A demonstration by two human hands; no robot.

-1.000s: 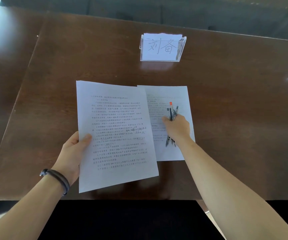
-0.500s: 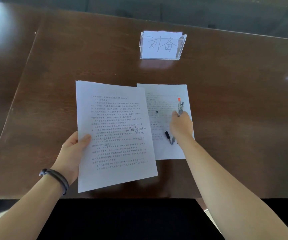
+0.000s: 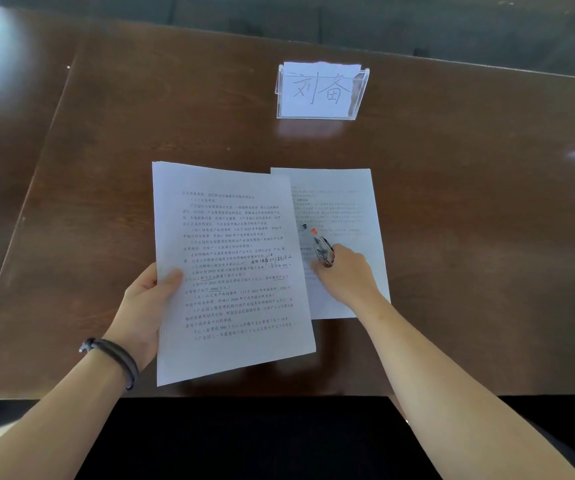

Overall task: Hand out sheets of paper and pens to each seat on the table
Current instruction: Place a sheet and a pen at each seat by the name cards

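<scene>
Gripping pens (image 3: 321, 249), right hand (image 3: 343, 275) over sheet (image 3: 341, 202); left hand (image 3: 145, 306) holding stack (image 3: 227, 271).

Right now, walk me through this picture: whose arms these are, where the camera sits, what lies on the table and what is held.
No machine here: the arms belong to a person wearing a camera on the head, looking forward and down.

The left hand, with a dark wristband, holds a stack of printed sheets above the brown table.

One single sheet lies flat on the table, partly under the stack.

The right hand grips a bundle of pens over that sheet; one has an orange tip. How many pens is unclear.

Farther back stands a clear name card holder, marking the seat.
</scene>
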